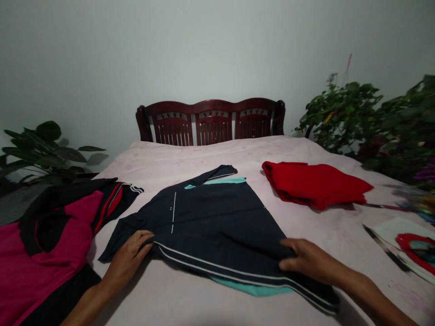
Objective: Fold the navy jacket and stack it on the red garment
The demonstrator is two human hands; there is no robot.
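Note:
A dark navy jacket (217, 217) with white piping and turquoise parts lies spread sideways on the bed. One sleeve, edged with two white lines, runs along its near side. My left hand (131, 253) grips the jacket near its left end, by the start of those lines, with fingers closed on the cloth. Toward the other end, my right hand (304, 260) has its thumb and fingers closed on the cloth just above the sleeve. The far sleeve points away, toward the headboard. Some of my fingertips are hidden against the dark fabric.
At left lies a heap of pink and black clothing (74, 233). A red folded garment (312, 183) rests at right, with a black pen-like stick (385, 248) and papers nearer. Behind the pink bedsheet (190, 158) stands a wooden headboard (214, 124); leafy plants (343, 115) flank the bed.

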